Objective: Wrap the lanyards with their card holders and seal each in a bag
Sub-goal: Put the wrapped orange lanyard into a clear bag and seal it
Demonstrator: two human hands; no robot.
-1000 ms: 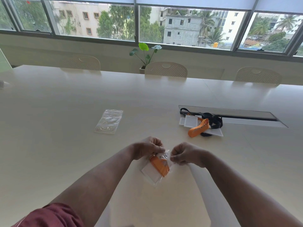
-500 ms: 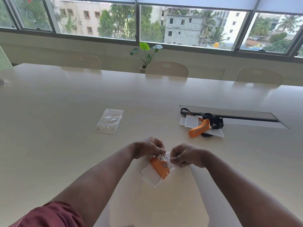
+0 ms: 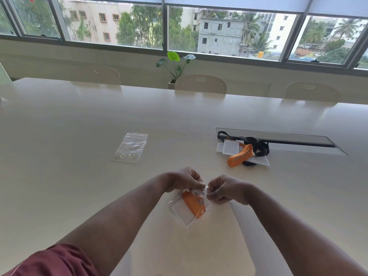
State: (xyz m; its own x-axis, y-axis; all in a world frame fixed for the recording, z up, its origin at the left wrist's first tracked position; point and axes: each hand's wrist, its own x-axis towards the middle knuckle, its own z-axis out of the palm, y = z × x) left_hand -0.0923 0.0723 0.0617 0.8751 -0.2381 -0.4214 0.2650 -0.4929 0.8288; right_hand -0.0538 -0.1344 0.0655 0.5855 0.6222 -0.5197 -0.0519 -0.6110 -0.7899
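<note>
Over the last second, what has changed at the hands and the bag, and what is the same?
Very little changed. Both hands, left hand and right hand, keep pinching the top edge of the clear bag holding the orange lanyard; the right hand edged slightly towards the left. Nothing was let go. The empty bags and the pile of lanyards lie as before.

Table [image 3: 79,186]: smooth, cream, semi-glossy, reflecting window light. Held bag [image 3: 191,211]: clear, shiny plastic film, creased. Spare bag [image 3: 130,147]: the same film, crinkled. Lanyard [image 3: 194,203] inside held bag: matt orange woven cloth with a small metal clip. Chairs [image 3: 201,84]: perforated cream plastic.
</note>
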